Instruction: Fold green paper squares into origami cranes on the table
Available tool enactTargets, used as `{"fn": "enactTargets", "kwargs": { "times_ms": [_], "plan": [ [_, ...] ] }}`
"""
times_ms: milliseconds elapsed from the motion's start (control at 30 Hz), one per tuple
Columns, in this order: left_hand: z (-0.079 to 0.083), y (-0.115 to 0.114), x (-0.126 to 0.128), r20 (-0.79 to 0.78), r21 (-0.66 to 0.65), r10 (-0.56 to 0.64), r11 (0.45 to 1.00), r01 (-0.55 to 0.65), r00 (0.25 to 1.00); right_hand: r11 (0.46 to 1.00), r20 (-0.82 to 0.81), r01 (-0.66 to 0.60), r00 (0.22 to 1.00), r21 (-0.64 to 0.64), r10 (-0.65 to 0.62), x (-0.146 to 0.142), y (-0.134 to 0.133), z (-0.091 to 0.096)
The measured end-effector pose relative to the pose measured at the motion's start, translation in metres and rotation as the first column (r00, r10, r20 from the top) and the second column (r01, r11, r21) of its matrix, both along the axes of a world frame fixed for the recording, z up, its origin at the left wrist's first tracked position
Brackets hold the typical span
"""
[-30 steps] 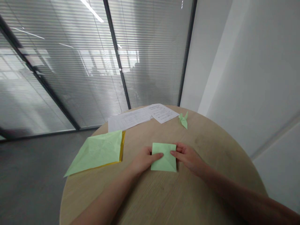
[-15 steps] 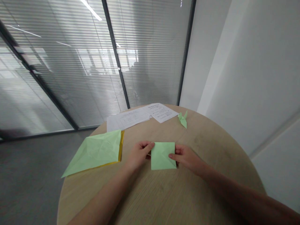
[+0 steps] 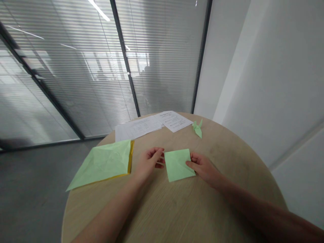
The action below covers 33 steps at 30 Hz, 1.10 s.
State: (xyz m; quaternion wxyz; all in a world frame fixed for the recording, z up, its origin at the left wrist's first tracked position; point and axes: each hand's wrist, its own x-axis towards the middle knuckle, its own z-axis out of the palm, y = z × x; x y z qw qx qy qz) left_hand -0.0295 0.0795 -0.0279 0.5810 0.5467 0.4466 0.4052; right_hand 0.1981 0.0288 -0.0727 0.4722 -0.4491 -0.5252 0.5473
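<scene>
A green square of folded paper (image 3: 178, 165) is in front of me, tilted a little. My right hand (image 3: 201, 166) pinches its right edge, thumb on top and fingers behind. My left hand (image 3: 153, 160) is just off the paper's left edge, its curled fingers apart with nothing visible between them. Beyond the paper, toward the far right of the table, stands a small green origami bird (image 3: 197, 129).
On the left of the round wooden table (image 3: 162, 216) lies a large creased green sheet (image 3: 108, 160) over a yellow one (image 3: 131, 158), one corner past the edge. Printed white sheets (image 3: 139, 127) lie at the back. A wall (image 3: 286, 84) rises on the right.
My left hand has let go of the paper's left edge and drawn slightly up and away. The paper has turned a little counterclockwise in my right hand.
</scene>
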Motion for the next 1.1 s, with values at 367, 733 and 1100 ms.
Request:
{"fn": "enactTargets", "kwargs": {
  "times_ms": [367, 733, 1100],
  "plan": [
    [-0.012, -0.003, 0.005, -0.147, -0.071, -0.192, 0.98, 0.184, 0.97, 1.0, 0.076, -0.016, 0.997, -0.013, 0.017, -0.001, 0.0, 0.001],
    [-0.001, 0.002, -0.003, -0.017, 0.0, 0.023, 1.0, -0.023, 1.0, 0.996, 0.133, -0.072, 0.988, -0.05, 0.078, 0.0, -0.004, 0.008],
    [0.006, -0.002, -0.003, 0.027, 0.076, 0.096, 0.992, -0.098, 0.995, 0.996, 0.167, -0.042, 0.984, -0.081, 0.055, 0.003, -0.005, 0.007]
  ]
}}
